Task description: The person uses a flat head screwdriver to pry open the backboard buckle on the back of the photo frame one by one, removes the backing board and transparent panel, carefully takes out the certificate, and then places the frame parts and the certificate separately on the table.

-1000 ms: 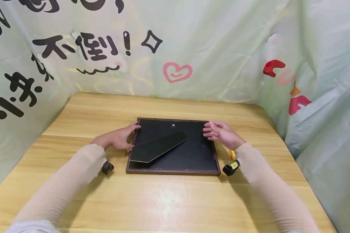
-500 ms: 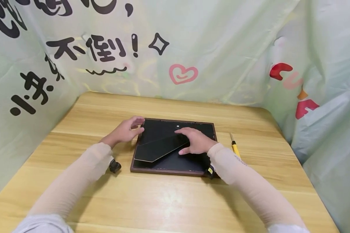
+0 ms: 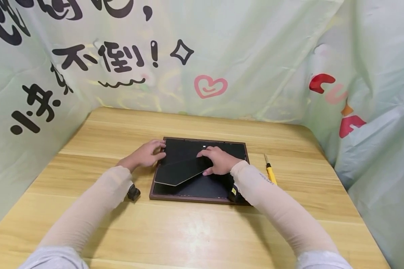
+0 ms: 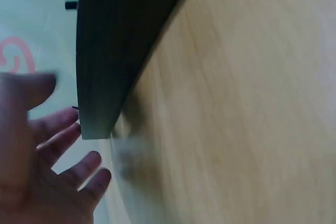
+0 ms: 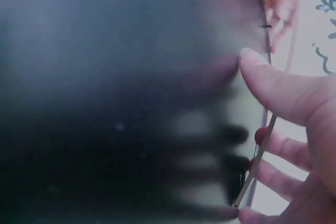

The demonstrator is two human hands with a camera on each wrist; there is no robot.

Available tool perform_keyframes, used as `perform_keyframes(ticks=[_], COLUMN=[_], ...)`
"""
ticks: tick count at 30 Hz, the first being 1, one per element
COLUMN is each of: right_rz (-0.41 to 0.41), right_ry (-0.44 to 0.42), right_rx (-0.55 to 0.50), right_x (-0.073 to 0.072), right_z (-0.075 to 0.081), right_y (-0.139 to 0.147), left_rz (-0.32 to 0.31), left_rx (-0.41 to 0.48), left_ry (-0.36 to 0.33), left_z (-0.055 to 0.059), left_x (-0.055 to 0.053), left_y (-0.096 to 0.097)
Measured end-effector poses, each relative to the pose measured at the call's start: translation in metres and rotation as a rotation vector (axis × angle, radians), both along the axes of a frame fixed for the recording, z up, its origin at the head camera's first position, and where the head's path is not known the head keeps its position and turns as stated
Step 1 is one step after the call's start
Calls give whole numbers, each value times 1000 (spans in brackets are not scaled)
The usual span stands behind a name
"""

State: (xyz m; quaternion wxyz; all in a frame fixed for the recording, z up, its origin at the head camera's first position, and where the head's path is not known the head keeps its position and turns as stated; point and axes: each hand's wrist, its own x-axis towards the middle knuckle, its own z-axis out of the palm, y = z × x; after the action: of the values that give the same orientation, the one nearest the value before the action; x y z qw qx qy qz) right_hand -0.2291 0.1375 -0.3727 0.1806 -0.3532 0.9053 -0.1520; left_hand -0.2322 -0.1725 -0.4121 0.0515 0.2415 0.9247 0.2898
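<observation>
A picture frame (image 3: 192,200) lies face down on the wooden table, its black back panel (image 5: 105,77) upward. Across the panel a black stand flap (image 3: 178,172) slants up from the left. My right hand (image 3: 220,162) grips the flap near its right end, thumb on the near side and fingers on the far side. In the right wrist view the thumb of this right hand (image 5: 315,156) rests close against the panel, and the flap's thin edge passes in front of the fingers. My left hand (image 3: 146,153) is spread at the frame's left edge, fingertips right at the rim.
Right of the frame lies a screwdriver-like tool (image 3: 270,172) with a yellow handle and metal shaft. Printed cloth (image 3: 256,67) hangs around the back and sides of the table (image 3: 195,235). Black wrist cameras hang below both hands.
My right hand has moved left from the frame's right edge to the flap and closed around it. My left hand has lifted slightly from the rim and come back to it.
</observation>
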Motion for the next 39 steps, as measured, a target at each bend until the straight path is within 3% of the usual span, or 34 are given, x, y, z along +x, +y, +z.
perform_keyframes(ticks=[3,7,14,16,28,36,39], right_rz=[24,0,-237,-268,-305,-312,-323], right_ry=[-31,-56,-199,-221,-263,-214,-191], right_rx=[-57,-187,-585,-647,-695,-720,-746], right_x=[-4,-8,-12,-12,-11,-8,-9], right_z=[1,2,1,5,32,47,57], right_y=[4,13,23,25,33,41,46], left_rz=[-60,-50,-36,-32,33,-11,-4], left_rx=[-83,-110,-100,-92,-31,82,87], left_ry=[33,4,-26,-41,-165,-79,-69], left_z=[-1,2,2,2,-1,-5,-4], left_x=[-1,0,3,3,4,3,3], left_y=[-2,-2,-4,-4,-8,-7,-7])
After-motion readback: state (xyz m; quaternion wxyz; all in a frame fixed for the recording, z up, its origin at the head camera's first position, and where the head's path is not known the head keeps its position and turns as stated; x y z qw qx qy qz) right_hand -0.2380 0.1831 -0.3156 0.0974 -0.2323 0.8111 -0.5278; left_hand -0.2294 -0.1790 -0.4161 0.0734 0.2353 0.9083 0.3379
